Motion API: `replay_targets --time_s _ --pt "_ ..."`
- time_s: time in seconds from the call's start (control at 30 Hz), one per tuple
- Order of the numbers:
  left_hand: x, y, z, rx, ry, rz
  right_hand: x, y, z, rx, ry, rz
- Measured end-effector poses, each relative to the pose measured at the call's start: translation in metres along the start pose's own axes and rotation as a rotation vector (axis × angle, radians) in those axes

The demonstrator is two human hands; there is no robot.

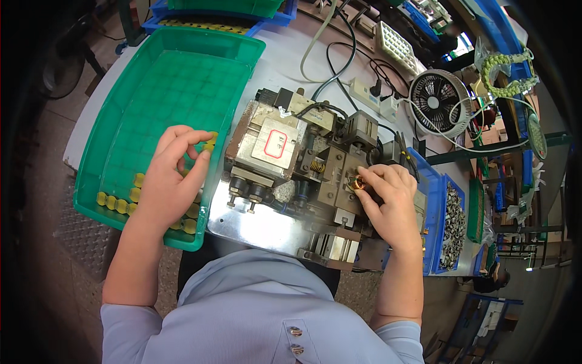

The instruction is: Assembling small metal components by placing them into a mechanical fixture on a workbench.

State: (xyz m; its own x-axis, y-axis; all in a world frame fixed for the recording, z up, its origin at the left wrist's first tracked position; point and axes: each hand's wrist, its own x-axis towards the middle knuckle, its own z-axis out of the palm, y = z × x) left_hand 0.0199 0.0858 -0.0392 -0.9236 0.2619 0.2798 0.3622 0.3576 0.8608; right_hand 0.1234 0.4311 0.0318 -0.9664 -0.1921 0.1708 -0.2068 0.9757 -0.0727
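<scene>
My left hand (173,173) reaches over the right side of a green plastic tray (151,91), thumb and index finger closed around a small yellow round piece (211,139). More yellow round pieces (121,206) stand in lines along the tray's near and left edges; some are hidden under my hand and wrist. Between the fingertips of my right hand (388,191) is a small copper-coloured wire coil (359,182). That hand is at the right part of a metal machine fixture (339,176) with blocks, bolts and a spring. Its curled fingers hide part of the fixture.
A metal block (276,142) with a red-outlined label stands between tray and fixture. To the right, a blue bin (451,224) holds many small metal parts. Farther back are a round fan (436,102), a power strip (365,94), loose cables and a white slotted tray (397,47).
</scene>
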Motion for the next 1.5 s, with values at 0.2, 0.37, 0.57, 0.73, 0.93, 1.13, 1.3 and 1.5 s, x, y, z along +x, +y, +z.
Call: replay_targets --time_s 0.2,0.37,0.57,0.73,0.93,1.13,1.3,1.5 --pt "0.001 0.003 -0.002 -0.021 0.019 -0.019 -0.014 -0.007 0.008 -0.107 0.050 0.006" --pt "0.009 0.027 -0.006 -0.077 0.043 0.028 -0.018 -0.014 0.020 -0.135 0.070 0.063" --pt "0.036 0.088 0.032 -0.056 -0.103 0.367 -0.022 -0.008 0.020 -0.112 0.107 0.052" --pt "0.058 0.091 0.121 0.176 -0.402 0.751 -0.029 -0.004 0.015 -0.052 0.228 0.081" --pt "0.072 0.095 0.159 0.424 -0.573 0.879 -0.095 0.062 -0.024 0.238 0.727 0.416" --pt "0.080 0.098 0.163 0.419 -0.633 0.952 -0.176 0.134 -0.017 0.268 0.562 1.129" --pt "0.078 0.103 0.164 0.432 -0.638 0.968 -0.189 0.156 0.020 -0.057 0.137 1.289" --pt "0.074 0.107 0.164 0.438 -0.631 0.968 -0.191 0.165 0.056 -0.357 0.126 1.254"
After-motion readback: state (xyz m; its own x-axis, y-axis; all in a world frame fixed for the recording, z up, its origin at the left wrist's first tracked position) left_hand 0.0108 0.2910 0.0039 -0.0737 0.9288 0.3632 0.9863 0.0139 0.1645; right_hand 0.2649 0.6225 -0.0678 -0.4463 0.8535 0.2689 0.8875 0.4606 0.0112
